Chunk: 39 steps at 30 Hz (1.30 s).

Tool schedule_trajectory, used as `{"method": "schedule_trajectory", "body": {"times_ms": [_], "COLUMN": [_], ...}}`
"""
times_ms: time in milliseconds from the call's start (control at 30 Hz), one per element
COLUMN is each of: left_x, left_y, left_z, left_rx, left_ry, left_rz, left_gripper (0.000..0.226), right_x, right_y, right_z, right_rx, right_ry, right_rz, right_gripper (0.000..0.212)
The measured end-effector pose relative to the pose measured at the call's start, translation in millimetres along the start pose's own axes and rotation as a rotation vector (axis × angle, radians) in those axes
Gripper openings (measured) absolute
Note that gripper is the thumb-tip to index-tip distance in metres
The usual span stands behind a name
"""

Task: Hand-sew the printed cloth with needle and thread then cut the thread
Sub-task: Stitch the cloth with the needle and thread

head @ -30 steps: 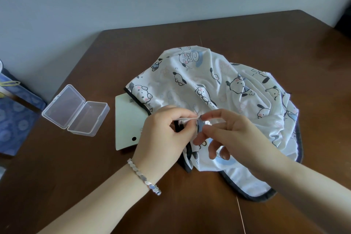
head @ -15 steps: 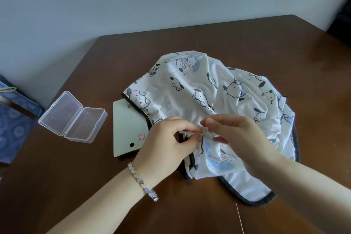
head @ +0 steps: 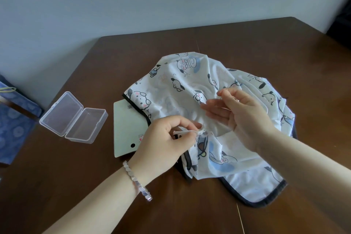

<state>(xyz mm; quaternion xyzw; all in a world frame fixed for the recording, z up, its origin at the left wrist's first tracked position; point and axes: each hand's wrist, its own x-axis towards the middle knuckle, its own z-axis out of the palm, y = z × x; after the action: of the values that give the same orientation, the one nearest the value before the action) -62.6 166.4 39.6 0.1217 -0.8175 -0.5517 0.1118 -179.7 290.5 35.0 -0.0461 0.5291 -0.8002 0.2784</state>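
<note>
– Over the middle of the table (head: 237, 43), the left hand (head: 163, 144) pinched a bunched fold of the printed cloth (head: 180, 85) between thumb and fingertips, the other fingers curled in. Logged it as a firm grip.
– Right hand?
– The right hand (head: 245, 119) hung just above the cloth, beyond the left one. Fingers were loosely spread, with the thumb close to the forefinger. It may have been pinching the needle or the thread. Both were too fine to see, so I couldn't tell.
– Where was the cloth?
– It lay in a crumpled heap on the table, dark-bound edge toward the person. One corner lay over a pale green card (head: 127, 125). An open clear plastic box (head: 73, 117) sat left of the card, apart from it. A blue patterned bag (head: 13, 125) was at the far left, and a bracelet (head: 136, 180) was on the left wrist.
– Stage?
– My guess: mid-stitch, with thread being drawn through. Cutting was not yet done, and no scissors were in view.
– Risks?
– Too hard a pull could snap the thread or pucker the fold. If the left pinch loosened, the gathered fold would slip and the stitch line would wander. Slack thread might knot or catch on the bracelet. The needle could also come unthreaded on a long draw.
</note>
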Motion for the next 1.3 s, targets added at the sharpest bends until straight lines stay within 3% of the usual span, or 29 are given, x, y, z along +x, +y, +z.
{"method": "schedule_trajectory", "body": {"times_ms": [200, 433, 900, 1167, 1300], "left_x": [-1, -1, -1, 2, 3], "left_y": [2, 4, 4, 2, -1], "left_z": [-1, -5, -16, -15, -12], "left_rx": [-0.081, -0.119, -0.258, -0.294, -0.223], "left_ry": [-0.041, -0.053, -0.174, -0.167, -0.086], "left_rz": [-0.038, -0.044, 0.033, -0.013, 0.010], "left_gripper": [0.015, 0.008, 0.006, 0.005, 0.008], "right_x": [37, 80, 93, 87, 56], "right_y": [6, -10, -31, -32, -31], "right_z": [-32, -70, -108, -100, -61], "right_rx": [-0.880, -1.383, -1.460, -1.567, -1.318], "right_ry": [0.173, 0.186, 0.409, 0.360, 0.186], "right_rz": [-0.398, -0.605, -0.563, -0.604, -0.613], "right_gripper": [0.018, 0.019, 0.024, 0.027, 0.018]}}
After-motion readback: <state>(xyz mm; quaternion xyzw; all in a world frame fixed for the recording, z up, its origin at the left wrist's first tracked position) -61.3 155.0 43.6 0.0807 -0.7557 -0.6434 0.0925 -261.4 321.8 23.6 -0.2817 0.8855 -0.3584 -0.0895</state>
